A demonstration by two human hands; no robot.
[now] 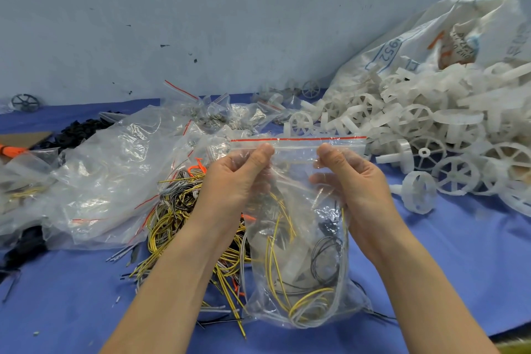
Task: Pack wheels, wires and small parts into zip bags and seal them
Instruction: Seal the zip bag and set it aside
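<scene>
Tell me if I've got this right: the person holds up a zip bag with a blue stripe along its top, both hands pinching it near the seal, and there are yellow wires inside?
Nearly. The stripe along the top of the zip bag is red, not blue, as the head view shows. The rest stands: the left hand and right hand both pinch the bag just below the seal, and yellow wires lie inside it.

A pale blue-grey wall [201, 8] is seen across the back, marked with small dark specks and chips. Below it, a table is covered by a blue cloth [459, 253], which is lit evenly. A yellowish edge is glimpsed at the lower right corner.
</scene>
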